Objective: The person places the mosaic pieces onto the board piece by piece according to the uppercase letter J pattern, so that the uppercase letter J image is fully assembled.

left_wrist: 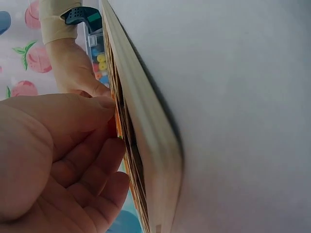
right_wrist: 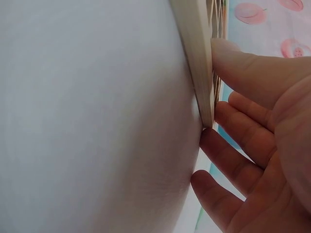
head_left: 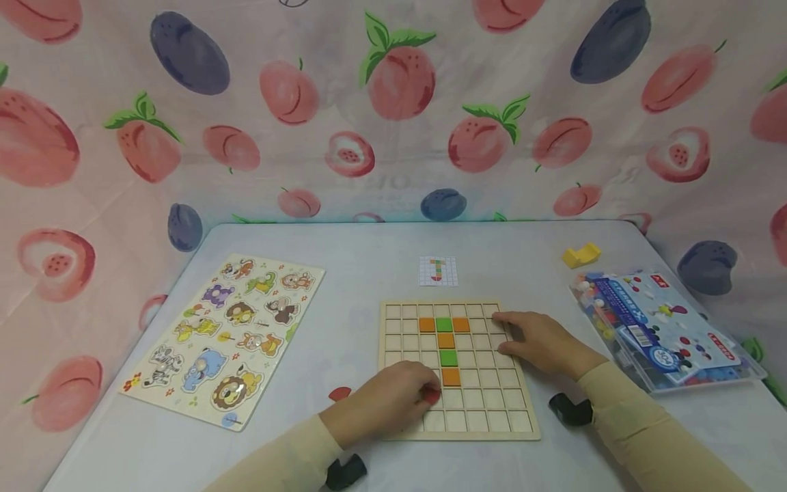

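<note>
My left hand [head_left: 393, 395] pinches a red piece [head_left: 433, 395] over the wooden grid board [head_left: 492, 436], just below the lowest orange square. In the left wrist view, only a sliver of red shows between the thumb and fingers. Orange square tiles [head_left: 451, 376] and green square tiles [head_left: 448, 358] form a T on the board. My right hand [head_left: 546, 342] rests at the board's right edge, its fingers spread and lightly bent; in the right wrist view the thumb [right_wrist: 243, 65] touches the board. Another red piece with a curved edge [head_left: 339, 393] lies left of the board.
A small pattern card [head_left: 438, 271] lies behind the board. An animal puzzle board [head_left: 215, 342] is on the left. To the right sit a clear plastic case [head_left: 670, 328] of colourful parts and a yellow curved piece [head_left: 581, 255].
</note>
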Action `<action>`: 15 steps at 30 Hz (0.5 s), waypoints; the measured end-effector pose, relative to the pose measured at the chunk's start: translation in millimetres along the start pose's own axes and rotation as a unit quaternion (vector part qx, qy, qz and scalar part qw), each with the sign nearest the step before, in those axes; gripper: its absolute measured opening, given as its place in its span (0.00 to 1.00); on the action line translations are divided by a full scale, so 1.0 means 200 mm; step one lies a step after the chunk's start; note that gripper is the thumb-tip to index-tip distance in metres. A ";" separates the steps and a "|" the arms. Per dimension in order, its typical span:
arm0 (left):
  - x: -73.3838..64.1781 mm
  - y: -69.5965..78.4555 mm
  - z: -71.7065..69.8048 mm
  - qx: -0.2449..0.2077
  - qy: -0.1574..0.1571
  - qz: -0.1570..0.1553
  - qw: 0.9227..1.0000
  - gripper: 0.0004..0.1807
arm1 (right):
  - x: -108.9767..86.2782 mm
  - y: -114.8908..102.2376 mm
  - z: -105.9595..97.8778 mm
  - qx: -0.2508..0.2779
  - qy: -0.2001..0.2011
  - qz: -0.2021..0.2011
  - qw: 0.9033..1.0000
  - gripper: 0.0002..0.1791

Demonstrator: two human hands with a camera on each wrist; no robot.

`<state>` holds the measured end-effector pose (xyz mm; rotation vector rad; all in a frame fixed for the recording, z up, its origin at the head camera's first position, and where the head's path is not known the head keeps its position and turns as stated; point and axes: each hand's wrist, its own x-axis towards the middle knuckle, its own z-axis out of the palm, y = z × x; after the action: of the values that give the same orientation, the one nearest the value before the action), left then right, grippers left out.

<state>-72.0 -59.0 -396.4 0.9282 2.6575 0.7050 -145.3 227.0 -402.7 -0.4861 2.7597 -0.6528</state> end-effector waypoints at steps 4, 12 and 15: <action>0.01 0.01 0.00 0.000 0.001 0.008 1.000 0.07 | 0.00 0.00 0.00 -0.001 0.002 -0.002 1.000 0.33; 0.03 0.01 0.02 0.002 -0.004 0.014 1.000 0.07 | 0.00 0.00 0.00 0.000 0.003 -0.001 1.000 0.32; 0.03 0.02 0.02 0.002 -0.007 0.014 1.000 0.06 | 0.00 0.00 0.00 0.003 0.003 -0.001 1.000 0.32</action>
<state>-73.8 -51.6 -398.0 0.9703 2.6400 0.6973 -144.5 226.6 -402.3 -0.4859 2.7620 -0.6628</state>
